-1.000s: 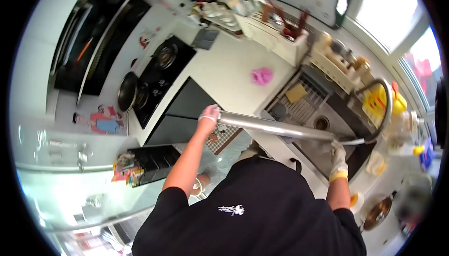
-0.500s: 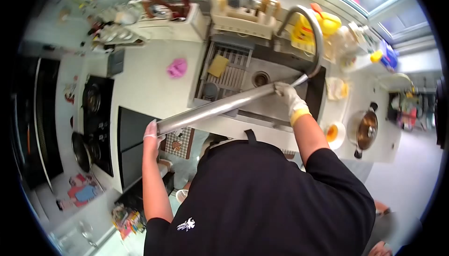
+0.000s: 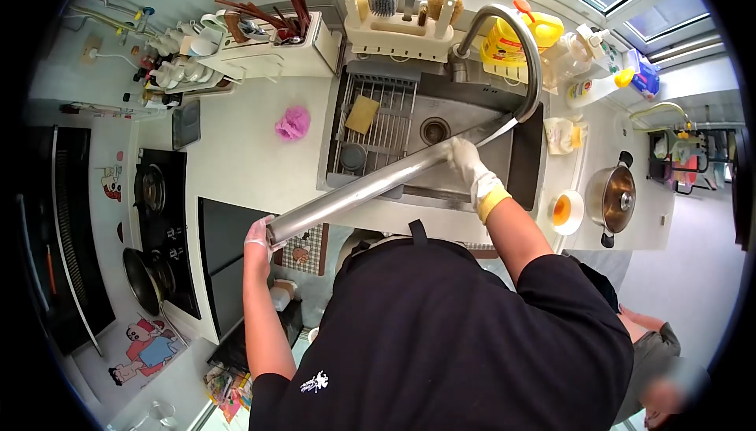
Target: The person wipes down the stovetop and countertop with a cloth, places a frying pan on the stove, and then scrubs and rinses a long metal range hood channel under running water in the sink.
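A long, shiny metal panel (image 3: 358,193) slants across the sink's front edge, its far end under the curved faucet (image 3: 537,61). White water or spray shows at the faucet's mouth, over that end. My left hand (image 3: 258,234), in a thin clear glove, grips the panel's near-left end. My right hand (image 3: 471,167), in a white glove with a yellow cuff, is closed on the panel farther along, above the steel sink (image 3: 465,116). Its fingertips are partly hidden. A drying rack (image 3: 398,112) with a yellow sponge (image 3: 362,114) sits in the sink's left side.
A pink mesh scrubber (image 3: 293,123) lies on the left counter, beyond which is the stove (image 3: 161,218). To the right stand a white bowl (image 3: 567,212) and a lidded pot (image 3: 613,198). Brushes fill a holder (image 3: 402,37) behind the sink. Another person (image 3: 654,344) is at lower right.
The panel's left end has come slightly down and toward my body with my left hand. My right hand has shifted a little left along the panel.
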Tool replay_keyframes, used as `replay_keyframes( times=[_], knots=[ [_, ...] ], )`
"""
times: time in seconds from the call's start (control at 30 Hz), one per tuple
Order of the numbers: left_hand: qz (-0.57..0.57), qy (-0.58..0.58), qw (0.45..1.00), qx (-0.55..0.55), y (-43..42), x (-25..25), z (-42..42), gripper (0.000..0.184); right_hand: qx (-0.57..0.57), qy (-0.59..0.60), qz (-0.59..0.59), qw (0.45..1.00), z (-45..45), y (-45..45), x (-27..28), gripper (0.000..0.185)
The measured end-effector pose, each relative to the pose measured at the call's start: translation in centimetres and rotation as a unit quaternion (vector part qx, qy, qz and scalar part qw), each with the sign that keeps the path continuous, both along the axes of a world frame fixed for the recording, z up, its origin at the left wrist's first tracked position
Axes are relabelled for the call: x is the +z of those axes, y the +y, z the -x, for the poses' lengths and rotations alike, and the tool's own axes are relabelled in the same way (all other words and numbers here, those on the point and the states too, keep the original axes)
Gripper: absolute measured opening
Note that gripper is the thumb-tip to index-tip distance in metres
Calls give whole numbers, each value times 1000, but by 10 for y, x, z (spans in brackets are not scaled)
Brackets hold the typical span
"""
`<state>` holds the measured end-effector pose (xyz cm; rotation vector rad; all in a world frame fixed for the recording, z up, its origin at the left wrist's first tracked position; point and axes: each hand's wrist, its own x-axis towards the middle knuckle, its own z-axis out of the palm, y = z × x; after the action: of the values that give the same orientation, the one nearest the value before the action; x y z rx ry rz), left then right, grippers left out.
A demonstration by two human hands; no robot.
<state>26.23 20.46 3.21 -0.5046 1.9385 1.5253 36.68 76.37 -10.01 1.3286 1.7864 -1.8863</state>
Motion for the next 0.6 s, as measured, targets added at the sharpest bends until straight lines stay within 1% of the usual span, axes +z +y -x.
replay_keyframes(
  times=[0.07, 0.13, 0.17, 0.2, 0.27, 0.3, 0.33, 0.37, 0.4, 0.47, 0.5, 0.53, 0.6],
  knots=[
    [-17, 3, 1000, -7, 2, 13, -2, 42, -39, 71, 53, 995, 39, -22, 31, 30],
    [-46, -6, 999, 2, 1, 19, -5, 43, -56, 131, 22, 990, 73, -43, 56, 30],
    [-53, -2, 998, -13, -1, 20, -6, 43, -59, 131, 20, 989, 91, -50, 56, 30],
    [-60, -6, 998, -12, -2, 21, -5, 39, -60, 153, -5, 986, 111, -55, 54, 30],
    [-65, 4, 998, -26, -4, 25, -4, 35, -61, 175, -31, 982, 141, -54, 39, 31],
    [-73, 19, 997, -9, 2, 32, -3, 31, -22, 171, -151, 973, 153, -54, 23, 30],
    [-72, 17, 997, -9, 0, 33, 1, 31, 20, 164, -268, 949, 161, -59, 20, 30],
    [-41, 29, 998, -28, -4, 33, 5, 28, 47, 173, -363, 914, 162, -62, 17, 31],
    [-10, 41, 998, -46, -5, 33, 9, 27, 49, 172, -363, 914, 162, -66, 18, 31],
    [-12, 45, 998, -35, -3, 35, 18, 25, 157, 158, -419, 881, 158, -71, 19, 31],
    [-7, 51, 997, -51, -6, 33, 23, 25, 237, 99, -396, 882, 157, -74, 31, 40],
    [-2, 57, 996, -68, -9, 31, 26, 25, 237, 95, -397, 882, 151, -83, 39, 40],
    [-3, 54, 995, -81, -11, 28, 33, 25, 311, 107, -462, 824, 144, -101, 48, 51]
  ],
)
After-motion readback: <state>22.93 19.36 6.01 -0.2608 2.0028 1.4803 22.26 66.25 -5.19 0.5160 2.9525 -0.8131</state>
